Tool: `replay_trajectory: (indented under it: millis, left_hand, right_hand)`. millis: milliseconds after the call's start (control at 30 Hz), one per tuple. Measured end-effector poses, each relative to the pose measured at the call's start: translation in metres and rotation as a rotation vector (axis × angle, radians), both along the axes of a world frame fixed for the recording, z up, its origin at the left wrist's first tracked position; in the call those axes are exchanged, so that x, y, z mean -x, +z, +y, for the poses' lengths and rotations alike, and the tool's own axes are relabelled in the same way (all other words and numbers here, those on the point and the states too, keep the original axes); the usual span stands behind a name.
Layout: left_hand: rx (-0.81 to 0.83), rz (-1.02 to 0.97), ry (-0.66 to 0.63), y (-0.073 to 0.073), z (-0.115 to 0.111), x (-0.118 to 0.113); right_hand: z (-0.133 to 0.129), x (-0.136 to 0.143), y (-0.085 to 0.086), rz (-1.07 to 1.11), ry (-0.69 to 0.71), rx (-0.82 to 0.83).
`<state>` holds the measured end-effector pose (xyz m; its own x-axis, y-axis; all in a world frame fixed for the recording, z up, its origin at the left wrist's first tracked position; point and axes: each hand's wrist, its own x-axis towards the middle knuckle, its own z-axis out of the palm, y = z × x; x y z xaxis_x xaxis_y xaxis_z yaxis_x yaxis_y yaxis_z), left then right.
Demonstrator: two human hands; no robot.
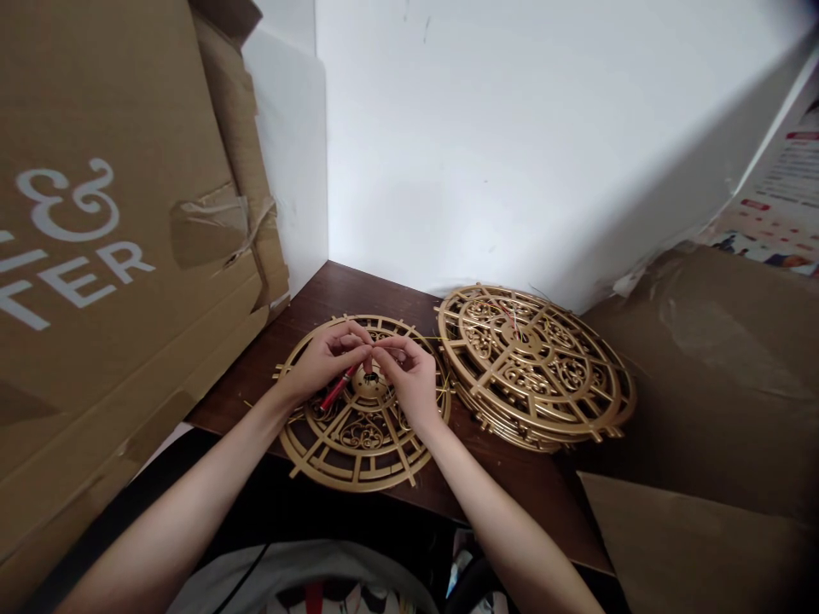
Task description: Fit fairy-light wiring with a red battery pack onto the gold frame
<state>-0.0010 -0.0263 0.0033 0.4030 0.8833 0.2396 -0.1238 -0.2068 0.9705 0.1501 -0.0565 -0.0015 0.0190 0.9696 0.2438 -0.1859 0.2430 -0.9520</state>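
Observation:
A round gold openwork frame (362,473) lies flat on the dark brown table, beneath both hands. My left hand (331,358) is closed, its fingertips pinching a thin wire above the hub of the frame. Fingertip to fingertip with it, my right hand (408,375) is closed on the same thin wire or on one beside it. A red tool (337,390) slants below my left hand, over the frame; its upper end is hidden by the fingers. Thin yellow wires show at the frame's right side.
Several similar gold frames (543,409) form a stack at the right of the brown table (256,371). Cardboard boxes stand at the left (147,102) and right (717,375). A white wall (512,153) rises behind.

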Motion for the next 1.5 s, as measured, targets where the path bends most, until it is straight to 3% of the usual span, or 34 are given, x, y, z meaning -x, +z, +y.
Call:
replay_trajectory:
  millis: [333, 1500]
  left_hand:
    - [0.011, -0.007, 0.006, 0.0011, -0.0010, -0.0003]
    - [0.049, -0.035, 0.009, 0.0046, -0.0045, -0.0002]
  right_hand:
    - [0.0023, -0.0027, 0.0010, -0.018, -0.054, 0.094]
    - [-0.0014, 0.0007, 0.0031, 0.046, -0.066, 0.051]
